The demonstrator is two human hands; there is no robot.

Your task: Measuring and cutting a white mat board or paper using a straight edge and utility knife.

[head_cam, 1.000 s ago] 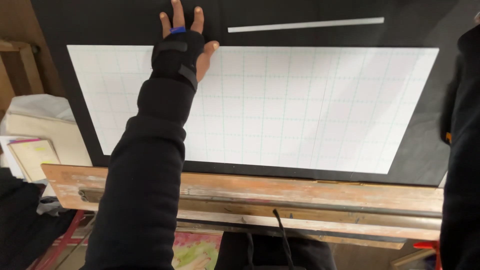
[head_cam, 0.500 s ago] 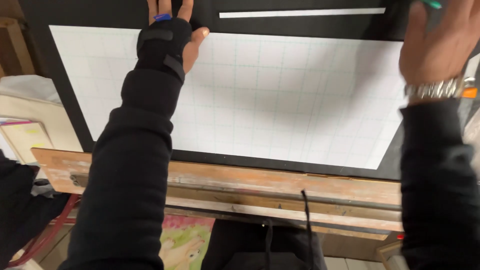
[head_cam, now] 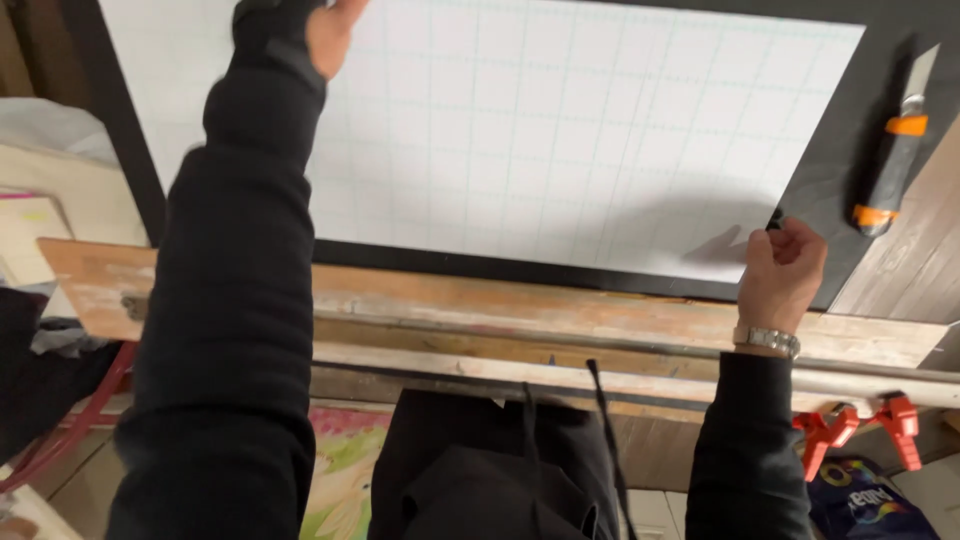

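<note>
2 hands (head_cam: 782, 270) pinch, press gridded white sheet (head_cam: 560, 130).

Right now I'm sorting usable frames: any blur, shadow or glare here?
Head view: the left hand is motion-blurred and cut by the top edge; the right hand casts a soft shadow on the white grid sheet; the knife looks sharp; no strong glare.

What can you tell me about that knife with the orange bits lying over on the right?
The utility knife has a dark handle with two orange parts, one band near the blade and one cap at the rear end. A pale, pointed blade sticks out at the top. It lies flat and slanted on the black mat, blade pointing up and away, beside the white gridded sheet but clear of it. Nothing holds it; the right hand is below it, apart.
</note>
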